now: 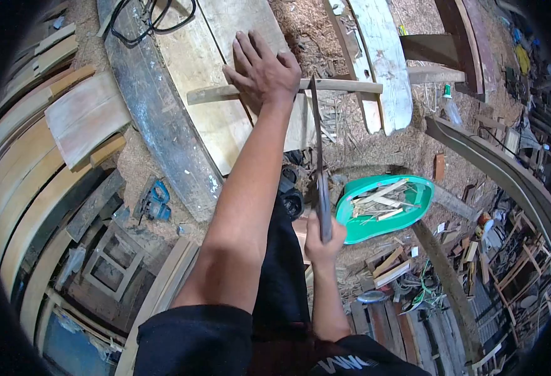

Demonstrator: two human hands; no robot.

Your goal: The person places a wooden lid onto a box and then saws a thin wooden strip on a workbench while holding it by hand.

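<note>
My left hand (265, 74) lies with its fingers spread over a narrow wooden strip (344, 86) and the plank bench top (209, 128) under it. The strip runs crosswise, its right part reaching past the bench edge to overlap a whitish board. In my right hand (323, 244) is the handle of a handsaw (319, 147), with fingers wrapped round it. The saw's blade points away from me and crosses the strip just right of my left hand, beyond the bench's right edge.
A green basin (343, 230) of wood offcuts stands on the shaving-covered floor to the right. A blue power tool (156, 200) lies at left, near stacked planks (28, 182). Black cable (153, 28) rests on the far bench end. White-painted boards (385, 69) stand beyond.
</note>
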